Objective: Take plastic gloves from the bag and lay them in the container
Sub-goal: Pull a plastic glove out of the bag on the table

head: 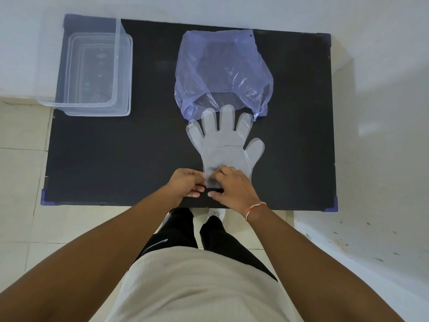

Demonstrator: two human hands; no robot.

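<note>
A clear plastic glove (224, 145) lies flat on the black table (116, 159), fingers pointing away, fingertips touching the mouth of a pale blue plastic bag (222, 70). My left hand (186, 184) and my right hand (232, 185) both pinch the glove's cuff at the table's near edge. More clear plastic shows inside the bag's mouth. A clear rectangular container (92, 68) stands at the table's far left corner with nothing visible in it.
The table's near edge has blue corner caps (44, 198). A white wall runs behind and to the right of the table. Tiled floor lies on the left. My legs and a shoe are just below the near edge.
</note>
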